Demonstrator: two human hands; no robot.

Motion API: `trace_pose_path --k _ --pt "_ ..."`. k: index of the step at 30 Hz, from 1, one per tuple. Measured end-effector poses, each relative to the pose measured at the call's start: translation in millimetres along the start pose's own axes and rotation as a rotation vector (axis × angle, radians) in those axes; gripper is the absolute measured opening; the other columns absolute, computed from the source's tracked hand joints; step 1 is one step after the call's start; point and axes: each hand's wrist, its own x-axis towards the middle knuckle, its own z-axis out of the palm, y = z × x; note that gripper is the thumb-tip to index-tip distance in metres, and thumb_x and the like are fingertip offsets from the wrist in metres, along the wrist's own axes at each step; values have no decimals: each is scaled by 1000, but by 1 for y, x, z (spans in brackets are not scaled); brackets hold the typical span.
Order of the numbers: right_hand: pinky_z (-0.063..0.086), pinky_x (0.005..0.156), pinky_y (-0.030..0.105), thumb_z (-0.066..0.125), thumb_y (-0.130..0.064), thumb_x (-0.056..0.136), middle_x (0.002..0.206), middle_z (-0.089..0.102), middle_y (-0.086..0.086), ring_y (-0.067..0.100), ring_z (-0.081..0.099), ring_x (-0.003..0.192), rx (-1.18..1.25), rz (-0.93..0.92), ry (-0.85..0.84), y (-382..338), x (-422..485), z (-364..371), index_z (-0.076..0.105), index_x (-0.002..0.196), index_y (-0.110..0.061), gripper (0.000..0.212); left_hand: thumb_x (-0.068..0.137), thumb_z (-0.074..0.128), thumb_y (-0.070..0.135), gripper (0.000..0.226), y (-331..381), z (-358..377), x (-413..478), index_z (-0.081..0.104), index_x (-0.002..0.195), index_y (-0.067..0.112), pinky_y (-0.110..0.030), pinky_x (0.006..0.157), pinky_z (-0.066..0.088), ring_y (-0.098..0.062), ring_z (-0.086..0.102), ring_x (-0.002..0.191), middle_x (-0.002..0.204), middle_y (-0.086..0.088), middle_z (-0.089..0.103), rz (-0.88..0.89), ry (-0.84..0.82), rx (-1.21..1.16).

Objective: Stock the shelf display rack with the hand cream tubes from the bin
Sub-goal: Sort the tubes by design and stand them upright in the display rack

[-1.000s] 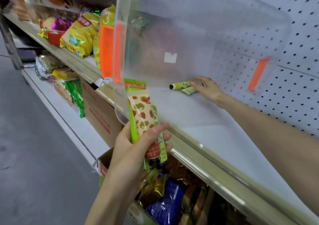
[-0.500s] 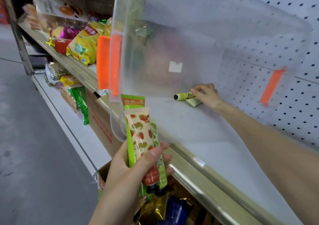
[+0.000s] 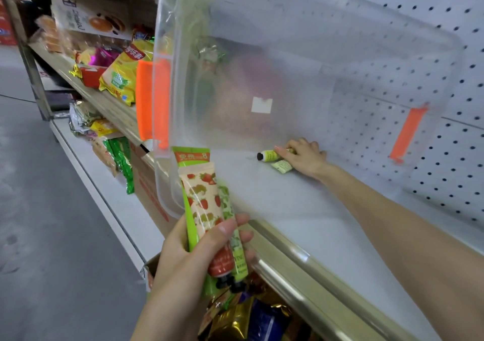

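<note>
White shelf (image 3: 301, 225) carried a clear bin (image 3: 288, 52) tipped on its side. Deep inside it lay a yellow-green tube (image 3: 269, 155), long axis across the bin, black cap pointing away from the right hand (image 3: 303, 160). That hand was nearer, its fingers (image 3: 285, 149) apparently curled onto the tube behind hazy plastic, while the left hand (image 3: 188, 257), just outside the bin's rim, gripped a bundle of tubes (image 3: 204, 202) caps-down.

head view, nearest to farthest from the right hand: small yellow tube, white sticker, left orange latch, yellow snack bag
1. small yellow tube, at right hand
2. white sticker, on bin
3. left orange latch, bin edge
4. yellow snack bag, far left
</note>
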Motion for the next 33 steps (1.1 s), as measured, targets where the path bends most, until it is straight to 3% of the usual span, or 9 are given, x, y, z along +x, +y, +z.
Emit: trace_pose_path --k 3,6,9,12,14,16,20,28,33 --pt "21 84 40 36 -73 83 104 43 -4 27 35 119 -4 -5 -5 -7 -14 -2 55 91 -27 50 48 86 18 62 1 5 1 60 102 6 -33 49 56 -26 71 61 87 -15 75 2 14 -4" --pt "22 82 38 36 -76 79 102 45 -5 26 36 115 16 -8 21 -14 -33 -3 56 89 -29 52 49 72 24 48 1 10 1 62 93 7 -32 45 55 -23 71 58 81 -13 75 -6 36 -33" --pt "23 82 38 43 -76 77 101 49 -5 22 35 106 85 -11 58 -24 -56 -4 57 81 -28 50 49 74 28 55 0 12 -3 61 98 7 -31 50 56 -21 72 65 85 -13 76 -3 28 -53" --pt "35 85 39 49 -75 74 92 53 -5 20 39 100 179 -60 51 -34 -80 -9 59 77 -25 51 53 77 31 54 3 13 -13 63 100 8 -31 54 57 -22 71 68 89 -16 74 -5 9 -70" --pt "41 76 37 51 -75 70 83 55 -6 21 49 94 226 -113 40 -42 -96 -13 60 75 -19 58 64 75 26 44 3 14 -18 62 100 6 -30 55 58 -23 70 70 90 -19 73 -30 -4 -60" --pt "37 59 33 50 -78 70 76 56 -8 18 53 81 195 -140 63 -49 -109 -18 57 70 -20 59 73 70 21 30 2 13 -23 61 97 5 -28 53 58 -25 68 72 91 -20 71 -61 -4 -57" --pt "24 52 30 43 -77 76 60 51 -6 16 49 60 -3 -205 217 -58 -130 -20 43 60 -18 61 49 79 34 65 4 9 -35 61 107 9 -28 60 57 -22 73 81 99 -15 73 -30 24 1" --pt "27 53 33 32 -57 93 53 39 -4 27 46 57 -117 -241 408 -70 -145 -15 39 55 -14 57 42 86 35 75 6 4 -42 61 108 10 -28 58 57 -22 73 77 89 -14 75 -66 28 47" --pt "33 57 34 25 -57 94 57 50 5 32 51 60 -78 -98 374 -76 -148 -22 48 55 -9 67 44 81 35 76 4 3 -43 59 112 10 -29 62 58 -24 73 83 95 -16 74 -71 21 32"
